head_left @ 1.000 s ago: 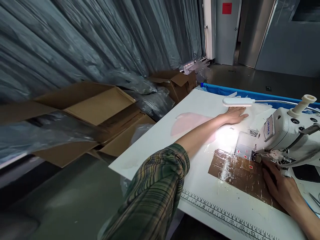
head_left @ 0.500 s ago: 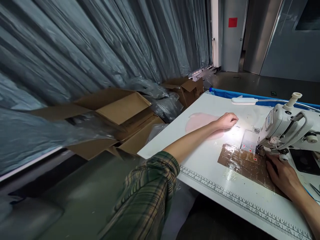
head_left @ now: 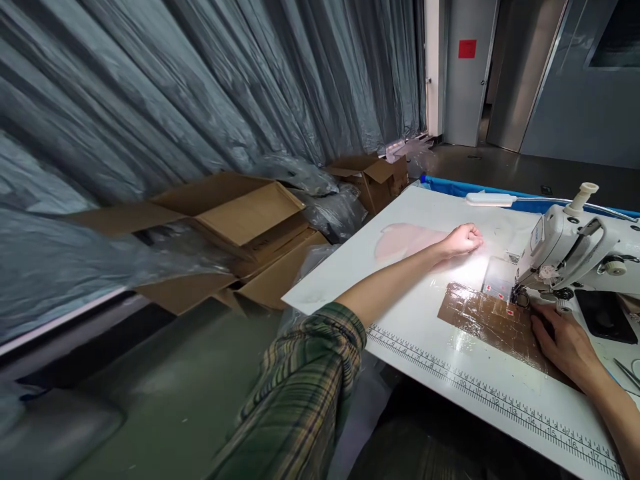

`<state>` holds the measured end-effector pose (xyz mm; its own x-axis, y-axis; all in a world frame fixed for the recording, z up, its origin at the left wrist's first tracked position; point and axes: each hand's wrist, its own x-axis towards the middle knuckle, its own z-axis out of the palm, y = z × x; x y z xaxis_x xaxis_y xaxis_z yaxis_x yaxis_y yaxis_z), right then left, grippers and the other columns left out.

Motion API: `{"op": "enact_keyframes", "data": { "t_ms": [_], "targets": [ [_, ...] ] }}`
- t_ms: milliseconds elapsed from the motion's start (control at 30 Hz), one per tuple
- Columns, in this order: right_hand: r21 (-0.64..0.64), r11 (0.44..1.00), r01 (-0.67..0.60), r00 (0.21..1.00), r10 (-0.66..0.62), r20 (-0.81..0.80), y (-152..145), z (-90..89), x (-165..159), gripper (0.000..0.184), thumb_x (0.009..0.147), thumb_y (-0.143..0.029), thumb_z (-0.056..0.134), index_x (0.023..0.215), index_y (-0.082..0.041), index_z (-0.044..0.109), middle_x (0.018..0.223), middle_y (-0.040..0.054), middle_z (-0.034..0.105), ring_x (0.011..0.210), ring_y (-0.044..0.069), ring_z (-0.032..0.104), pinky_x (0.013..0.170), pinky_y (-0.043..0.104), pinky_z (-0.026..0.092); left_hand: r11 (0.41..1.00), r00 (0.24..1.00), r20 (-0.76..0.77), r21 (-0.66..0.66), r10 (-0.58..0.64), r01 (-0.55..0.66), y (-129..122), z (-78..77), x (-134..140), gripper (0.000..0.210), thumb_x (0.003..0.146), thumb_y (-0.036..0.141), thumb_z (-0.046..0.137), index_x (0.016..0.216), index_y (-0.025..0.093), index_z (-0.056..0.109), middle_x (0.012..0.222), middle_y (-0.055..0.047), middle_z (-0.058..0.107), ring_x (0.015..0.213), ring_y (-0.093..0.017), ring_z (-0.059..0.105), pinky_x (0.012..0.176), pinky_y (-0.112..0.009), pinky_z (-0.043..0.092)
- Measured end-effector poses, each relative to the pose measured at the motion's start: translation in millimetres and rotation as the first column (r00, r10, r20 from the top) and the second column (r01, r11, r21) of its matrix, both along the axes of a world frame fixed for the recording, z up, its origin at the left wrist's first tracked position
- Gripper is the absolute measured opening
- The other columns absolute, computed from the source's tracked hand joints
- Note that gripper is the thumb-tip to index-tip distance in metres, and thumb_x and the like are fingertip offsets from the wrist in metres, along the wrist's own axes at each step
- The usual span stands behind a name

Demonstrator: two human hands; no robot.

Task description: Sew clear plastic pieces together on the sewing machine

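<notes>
My left hand (head_left: 463,240) is closed, fingers curled, over the brightly lit part of the white table (head_left: 325,287). Whatever its fingers may hold cannot be made out. Beneath that forearm spreads a thin pale-pink piece of fabric (head_left: 395,241). My right hand (head_left: 567,340) rests beside the needle area of a white sewing machine (head_left: 555,240), thumb and index finger apart. Its other fingertips are partly hidden by the machine head. The hand touches a brown, shiny taped patch (head_left: 475,317) on the table. A clear plate with red marks (head_left: 495,280) lies left of the presser foot.
A printed ruler scale (head_left: 463,383) runs along the table's front edge. A white lamp on a bendable neck (head_left: 490,199) stands behind. Right of the machine lie a black phone-like slab (head_left: 605,317) and a metal tool (head_left: 627,373). Open cardboard boxes (head_left: 250,213) sit left.
The whole view has shifted slightly. My left hand has moved a little to the right, still curled. My right hand stays by the needle area.
</notes>
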<state>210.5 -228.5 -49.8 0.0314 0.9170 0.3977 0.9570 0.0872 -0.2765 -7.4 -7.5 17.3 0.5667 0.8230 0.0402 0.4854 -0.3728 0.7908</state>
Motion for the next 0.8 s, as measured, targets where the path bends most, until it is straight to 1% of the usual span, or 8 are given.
{"op": "enact_keyframes", "data": {
  "t_ms": [133, 233, 300, 367, 433, 500, 633, 800],
  "targets": [
    [0.003, 1.0, 0.009, 1.0, -0.009, 0.004, -0.2, -0.3, -0.8, 0.042, 0.097, -0.041, 0.043, 0.119, -0.022, 0.073, 0.099, 0.0121, 0.068, 0.079, 0.025, 0.069, 0.072, 0.041, 0.059, 0.998, 0.999, 0.029, -0.052, 0.018, -0.017, -0.6, -0.5, 2.5, 0.036, 0.088, 0.013, 0.063, 0.122, 0.012, 0.049, 0.099, -0.011, 0.072, 0.076, -0.013, 0.068, 0.07, -0.026, 0.054],
    [-0.016, 1.0, 0.013, 1.0, -0.013, -0.001, -1.3, 1.9, -2.9, 0.044, 0.098, -0.042, 0.041, 0.12, -0.021, 0.073, 0.098, 0.0127, 0.068, 0.077, 0.025, 0.069, 0.069, 0.041, 0.06, 0.999, 0.999, 0.019, -0.006, 0.05, -0.05, 0.5, 7.6, -6.3, 0.045, 0.083, 0.017, 0.071, 0.124, 0.014, 0.05, 0.121, -0.014, 0.067, 0.094, -0.015, 0.069, 0.084, -0.028, 0.055],
    [-0.015, 1.0, 0.008, 1.0, -0.008, 0.004, -2.5, 3.3, -4.3, 0.043, 0.098, -0.042, 0.042, 0.12, -0.021, 0.073, 0.098, 0.0126, 0.068, 0.075, 0.025, 0.07, 0.067, 0.039, 0.06, 0.995, 0.996, -0.005, 0.053, 0.086, -0.086, -0.5, 15.2, -20.3, 0.04, 0.083, 0.02, 0.07, 0.119, 0.016, 0.055, 0.13, -0.013, 0.062, 0.106, -0.018, 0.065, 0.093, -0.03, 0.052],
    [-0.009, 1.0, 0.008, 1.0, -0.008, 0.024, -3.8, 3.6, -4.3, 0.043, 0.098, -0.042, 0.042, 0.12, -0.022, 0.073, 0.099, 0.0129, 0.068, 0.074, 0.025, 0.07, 0.065, 0.038, 0.06, 0.986, 0.991, -0.044, 0.11, 0.129, -0.123, -4.1, 21.8, -39.8, 0.026, 0.082, 0.023, 0.068, 0.107, 0.017, 0.061, 0.126, -0.01, 0.063, 0.107, -0.02, 0.063, 0.098, -0.033, 0.049],
    [-0.006, 1.0, 0.014, 0.998, -0.014, 0.058, -4.8, 2.5, -1.6, 0.044, 0.099, -0.042, 0.04, 0.121, -0.022, 0.072, 0.102, 0.0138, 0.069, 0.073, 0.025, 0.07, 0.062, 0.038, 0.06, 0.978, 0.981, -0.099, 0.145, 0.167, -0.152, -10.4, 25.0, -61.5, 0.015, 0.081, 0.029, 0.069, 0.088, 0.018, 0.062, 0.11, -0.008, 0.066, 0.101, -0.022, 0.063, 0.097, -0.036, 0.048],
    [-0.029, 0.999, -0.016, 0.996, 0.019, 0.09, -5.2, 0.0, 3.5, 0.045, 0.099, -0.042, 0.039, 0.124, -0.022, 0.071, 0.106, 0.0139, 0.069, 0.077, 0.025, 0.071, 0.064, 0.039, 0.06, 0.972, 0.962, -0.188, 0.16, 0.199, -0.17, -18.5, 23.6, -81.0, 0.026, 0.079, 0.04, 0.072, 0.074, 0.019, 0.057, 0.095, -0.006, 0.065, 0.094, -0.024, 0.062, 0.092, -0.037, 0.048],
    [-0.048, 0.995, -0.09, 0.991, 0.094, 0.091, -4.7, -4.7, 11.5, 0.044, 0.099, -0.043, 0.04, 0.127, -0.024, 0.069, 0.112, 0.0128, 0.07, 0.09, 0.029, 0.072, 0.071, 0.041, 0.063, 0.97, 0.92, -0.311, 0.125, 0.238, -0.208, -33.2, 11.9, -103.7, 0.032, 0.076, 0.044, 0.075, 0.073, 0.02, 0.054, 0.096, -0.004, 0.063, 0.093, -0.023, 0.061, 0.085, -0.035, 0.048],
    [0.019, 0.997, -0.073, 0.997, 0.073, 0.03, -5.7, 3.0, 8.8, 0.042, 0.097, -0.048, 0.042, 0.118, -0.025, 0.07, 0.111, 0.0108, 0.073, 0.099, 0.033, 0.071, 0.078, 0.048, 0.063, 0.971, 0.935, -0.261, 0.087, 0.239, -0.224, -39.3, 4.2, -110.1, 0.024, 0.086, 0.032, 0.063, 0.067, 0.02, 0.052, 0.1, -0.005, 0.064, 0.095, -0.02, 0.062, 0.086, -0.032, 0.048]
  ]
}}
